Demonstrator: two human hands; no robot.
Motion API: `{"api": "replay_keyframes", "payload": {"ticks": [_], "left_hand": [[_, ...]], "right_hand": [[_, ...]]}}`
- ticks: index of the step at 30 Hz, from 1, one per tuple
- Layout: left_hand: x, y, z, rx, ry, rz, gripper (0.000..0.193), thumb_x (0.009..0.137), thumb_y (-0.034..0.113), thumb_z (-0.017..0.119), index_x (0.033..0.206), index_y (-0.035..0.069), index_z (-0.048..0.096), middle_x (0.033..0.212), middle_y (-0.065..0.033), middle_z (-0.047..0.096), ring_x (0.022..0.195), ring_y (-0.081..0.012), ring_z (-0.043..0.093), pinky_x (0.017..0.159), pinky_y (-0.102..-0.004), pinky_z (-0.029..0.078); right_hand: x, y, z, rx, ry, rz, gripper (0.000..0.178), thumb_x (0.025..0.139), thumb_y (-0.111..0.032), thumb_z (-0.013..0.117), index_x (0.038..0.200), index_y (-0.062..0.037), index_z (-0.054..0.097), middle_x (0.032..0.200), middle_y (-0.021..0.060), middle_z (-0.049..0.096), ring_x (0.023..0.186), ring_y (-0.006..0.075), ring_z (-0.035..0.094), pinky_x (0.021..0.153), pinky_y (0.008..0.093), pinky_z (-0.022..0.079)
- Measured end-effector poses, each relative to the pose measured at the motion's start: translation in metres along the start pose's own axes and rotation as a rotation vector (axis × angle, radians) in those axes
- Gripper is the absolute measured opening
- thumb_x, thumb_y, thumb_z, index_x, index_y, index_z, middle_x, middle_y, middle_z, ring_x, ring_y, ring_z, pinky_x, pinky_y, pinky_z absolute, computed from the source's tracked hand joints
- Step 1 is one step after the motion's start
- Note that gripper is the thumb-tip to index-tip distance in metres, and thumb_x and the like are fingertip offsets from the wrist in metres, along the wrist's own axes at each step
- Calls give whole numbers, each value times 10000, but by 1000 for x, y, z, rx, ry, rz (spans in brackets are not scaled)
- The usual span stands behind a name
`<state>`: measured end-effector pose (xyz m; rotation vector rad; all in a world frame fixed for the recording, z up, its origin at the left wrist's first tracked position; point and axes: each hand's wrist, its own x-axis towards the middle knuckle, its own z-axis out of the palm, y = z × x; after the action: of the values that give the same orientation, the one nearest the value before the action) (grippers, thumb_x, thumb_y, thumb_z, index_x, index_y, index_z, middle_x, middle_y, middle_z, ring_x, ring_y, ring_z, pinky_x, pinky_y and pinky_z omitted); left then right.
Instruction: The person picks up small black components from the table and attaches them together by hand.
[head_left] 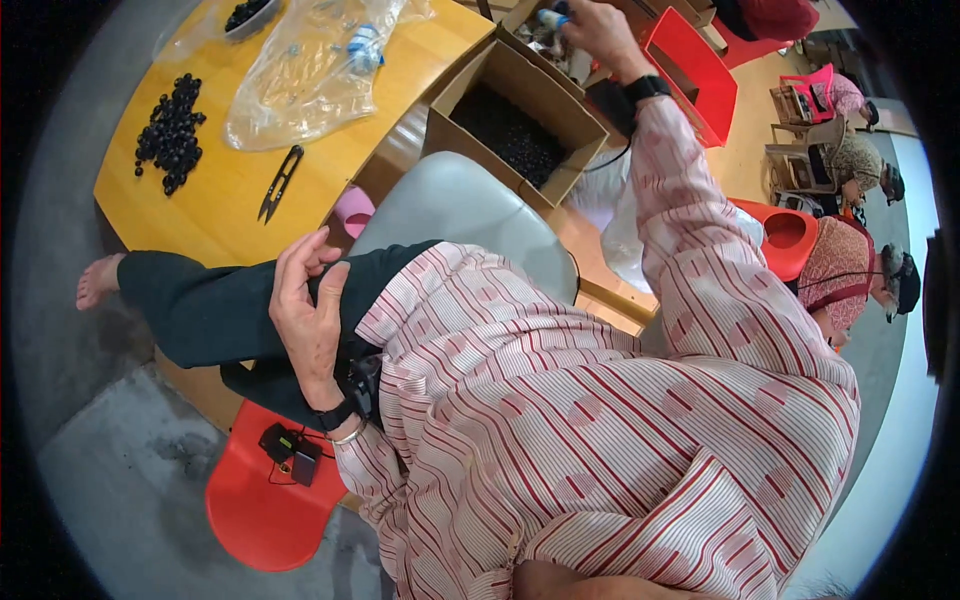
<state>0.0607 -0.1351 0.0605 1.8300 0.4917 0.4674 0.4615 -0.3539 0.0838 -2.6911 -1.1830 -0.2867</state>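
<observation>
My left hand hovers over my thigh, its fingers loosely bent and the thumb apart, with nothing in it. At the far right, my right hand reaches out over an open carton and is closed on a small blue-and-white object, whose kind I cannot make out. Below that arm stands a cardboard box holding many small black pieces. On the yellow table lie black thread snips, a heap of shiny black round pieces and a clear plastic bag.
A grey chair stands between the table and the box. Beside the carton is a red bin. Small black devices with cords rest on a red stool. Several people sit at the right; a pink slipper lies under the table.
</observation>
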Motion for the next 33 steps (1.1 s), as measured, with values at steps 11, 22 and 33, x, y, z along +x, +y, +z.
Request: {"api": "replay_keyframes", "payload": {"ticks": [11,22,33], "left_hand": [[5,-3,4,12,-35,-32,302,816,-11,607,1117,-5,582,1038,-73,574,876,-136,572,784,-240,432],[-1,-1,-2,18,-18,14,307,767,-39,625,1072,-12,598,970,-90,602,832,-138,600,757,-246,473],[0,18,-24,-221,57,34,240,790,40,639,1026,-2,622,914,-104,658,765,-136,622,707,-241,486]], "right_hand": [[-63,100,88,11,-226,50,319,790,-183,608,1062,-51,505,878,225,609,860,407,591,720,469,474],[-57,49,68,14,-163,72,196,743,-122,544,919,-37,534,894,205,586,915,395,557,762,468,445],[63,-151,21,254,213,-457,356,716,40,513,1042,-90,573,951,109,639,912,336,595,780,388,488]]}}
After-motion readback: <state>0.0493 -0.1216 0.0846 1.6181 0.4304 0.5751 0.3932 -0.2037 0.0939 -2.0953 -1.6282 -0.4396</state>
